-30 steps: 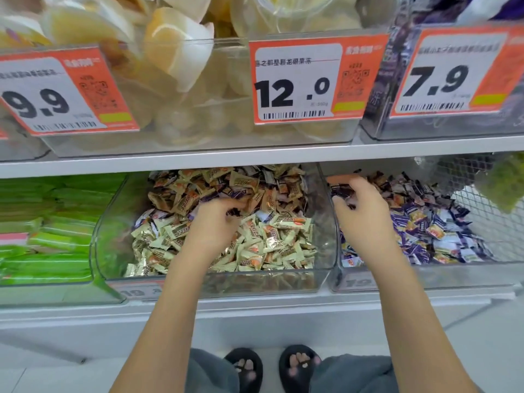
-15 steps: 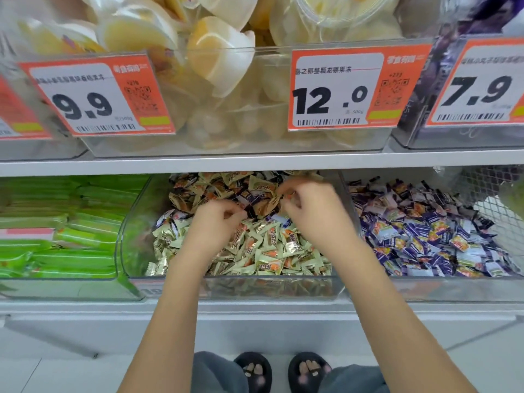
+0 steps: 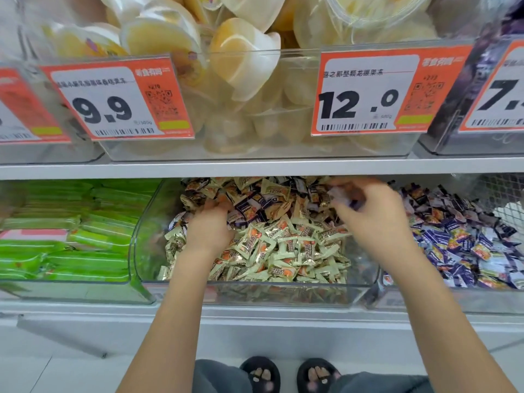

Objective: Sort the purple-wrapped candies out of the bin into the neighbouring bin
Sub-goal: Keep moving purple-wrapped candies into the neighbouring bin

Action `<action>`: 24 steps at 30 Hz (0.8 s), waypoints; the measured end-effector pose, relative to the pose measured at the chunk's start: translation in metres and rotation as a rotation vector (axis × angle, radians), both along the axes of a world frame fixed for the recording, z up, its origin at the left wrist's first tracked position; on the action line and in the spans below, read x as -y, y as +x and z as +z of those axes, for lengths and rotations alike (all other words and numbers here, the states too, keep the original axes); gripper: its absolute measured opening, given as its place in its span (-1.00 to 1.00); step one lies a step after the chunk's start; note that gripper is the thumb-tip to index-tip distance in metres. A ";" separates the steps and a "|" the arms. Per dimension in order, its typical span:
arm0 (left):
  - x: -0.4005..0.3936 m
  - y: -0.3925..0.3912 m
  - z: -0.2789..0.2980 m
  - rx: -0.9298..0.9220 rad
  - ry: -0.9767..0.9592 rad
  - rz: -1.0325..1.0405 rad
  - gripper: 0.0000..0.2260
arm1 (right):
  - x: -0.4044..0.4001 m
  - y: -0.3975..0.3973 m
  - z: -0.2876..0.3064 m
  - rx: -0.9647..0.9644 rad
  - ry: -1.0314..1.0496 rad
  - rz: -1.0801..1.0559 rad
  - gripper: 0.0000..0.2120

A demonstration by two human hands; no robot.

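Purple candy (image 3: 344, 198) (blurred) in right hand (image 3: 368, 217), shelf (image 3: 255, 167).

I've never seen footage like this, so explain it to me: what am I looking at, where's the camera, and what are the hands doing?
There is no machine here. A camera worn on a person's head looks forward and down at store shelves, so you see their own arms and, at the bottom, their feet. The middle bin holds mostly gold candies with purple candies mixed in near the back. The right bin holds purple ones. The left hand digs into the candies in the middle bin; what it holds is hidden. The right hand pinches what looks like a purple candy, blurred, over the middle bin's back right corner. Above are jelly cups and price tags.
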State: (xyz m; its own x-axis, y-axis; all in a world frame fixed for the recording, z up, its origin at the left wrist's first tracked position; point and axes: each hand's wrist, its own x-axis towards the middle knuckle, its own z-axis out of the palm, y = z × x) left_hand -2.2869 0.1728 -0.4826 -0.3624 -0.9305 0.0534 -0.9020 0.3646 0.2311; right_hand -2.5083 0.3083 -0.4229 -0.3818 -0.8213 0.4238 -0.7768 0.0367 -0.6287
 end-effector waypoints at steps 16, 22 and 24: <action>0.033 -0.031 0.015 0.158 0.271 -0.198 -0.35 | -0.017 -0.041 -0.004 0.074 -0.012 -0.130 -0.77; 0.034 -0.021 0.011 -0.132 0.350 -0.185 -0.69 | -0.019 -0.049 -0.007 0.072 0.016 -0.117 -0.77; 0.035 -0.014 0.016 -0.236 0.370 -0.176 -0.80 | -0.021 -0.054 -0.007 0.080 0.034 -0.120 -0.76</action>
